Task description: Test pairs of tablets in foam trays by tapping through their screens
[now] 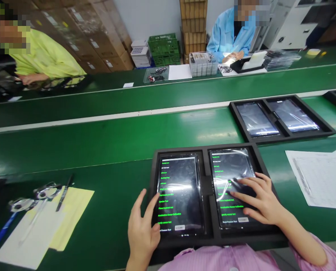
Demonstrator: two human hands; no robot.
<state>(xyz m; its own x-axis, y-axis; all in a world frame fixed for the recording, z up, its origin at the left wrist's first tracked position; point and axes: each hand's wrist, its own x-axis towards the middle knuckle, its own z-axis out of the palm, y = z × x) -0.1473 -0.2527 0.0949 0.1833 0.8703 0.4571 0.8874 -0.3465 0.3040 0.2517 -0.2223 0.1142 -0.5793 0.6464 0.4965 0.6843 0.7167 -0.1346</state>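
A black foam tray lies in front of me on the green bench and holds two tablets side by side. Both screens show lists of green text. My left hand rests at the lower left edge of the left tablet, fingers apart, index finger touching the screen's left side. My right hand lies spread on the right tablet, fingertips on the middle of its screen. Neither hand holds anything.
A second black tray with two dark tablets sits further back on the right. White printed sheets lie at right. White and yellow papers with pens lie at left. Two people work across the conveyor, with boxes and green crates behind.
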